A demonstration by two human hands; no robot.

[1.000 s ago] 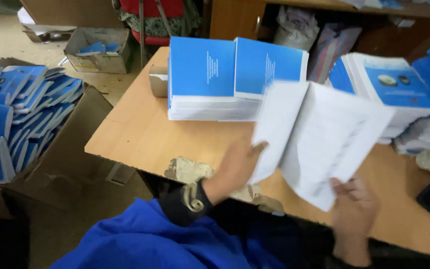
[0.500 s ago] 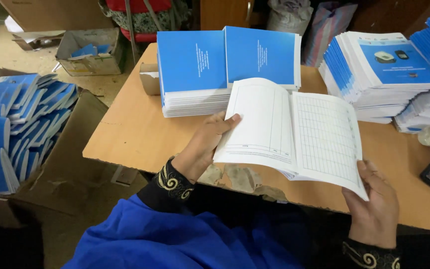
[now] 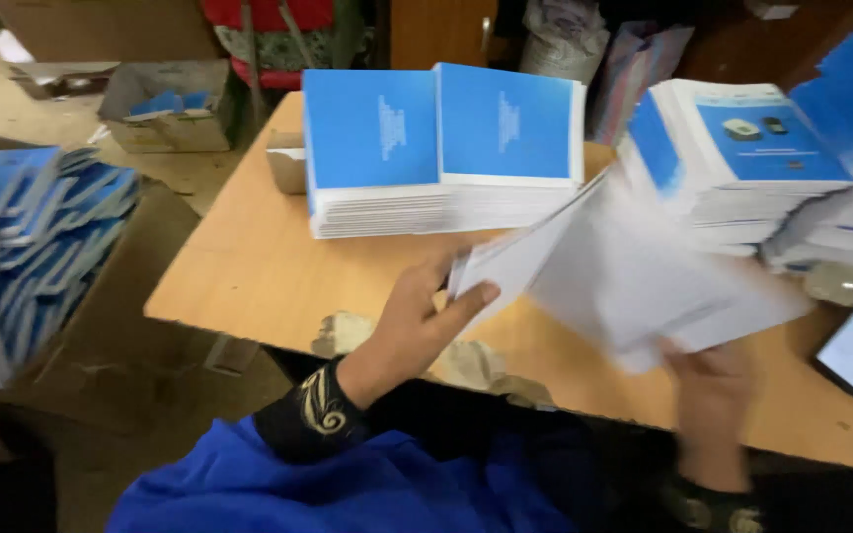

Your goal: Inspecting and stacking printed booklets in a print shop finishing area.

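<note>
White pages blur as an open booklet (image 3: 634, 271) is held above the wooden counter (image 3: 249, 266); left hand (image 3: 417, 326) fingers clamp its near edge; right hand (image 3: 713, 395) grips underneath; blue-covered stacks (image 3: 441, 148) sit finished behind, seemingly; this one remains unplaced.

My left hand (image 3: 417, 321) reaches forward from a blue sleeve with a black patterned cuff, thumb stretched out to the right and fingers curled in a pinch. My right hand (image 3: 713, 385) is raised lower right, blurred, fingers pointing up and closed in a grip, its dark cuff just visible below.
</note>
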